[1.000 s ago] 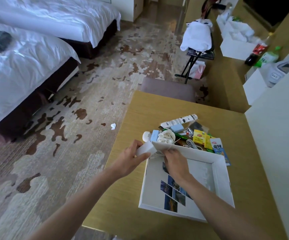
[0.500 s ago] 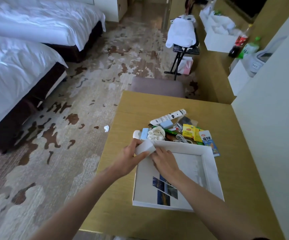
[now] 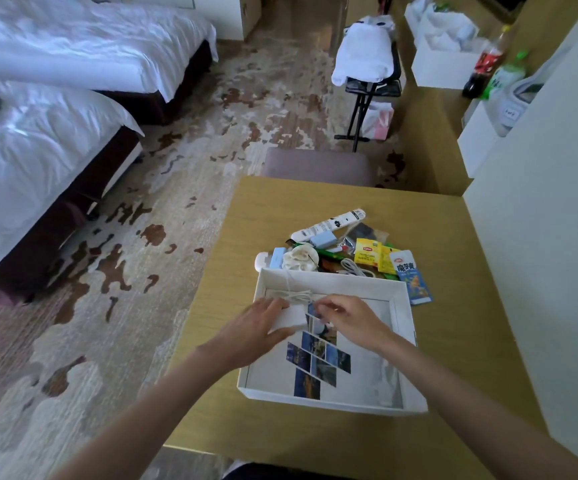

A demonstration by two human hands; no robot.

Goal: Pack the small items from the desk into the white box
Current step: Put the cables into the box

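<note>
An open white box (image 3: 406,323) lies on the wooden desk (image 3: 453,271), its floor printed with blue photo tiles. Inside it, near the far left corner, my left hand (image 3: 256,330) holds a small white block (image 3: 291,318) down against the floor. A thin white cable (image 3: 296,294) trails from the block over the box's far wall. My right hand (image 3: 346,317) pinches that cable beside the block. Beyond the box lies a pile of small items: a white remote (image 3: 329,224), yellow tea bags (image 3: 367,254), a blue snack packet (image 3: 414,277).
A white wall panel (image 3: 540,254) borders the desk on the right. A grey stool (image 3: 318,166) stands past the desk's far edge. Beds fill the left side. A luggage rack (image 3: 367,81), white boxes and bottles stand at the back right.
Both hands carried the white block from the box's far left rim down into the box. The cable now drapes over the far wall.
</note>
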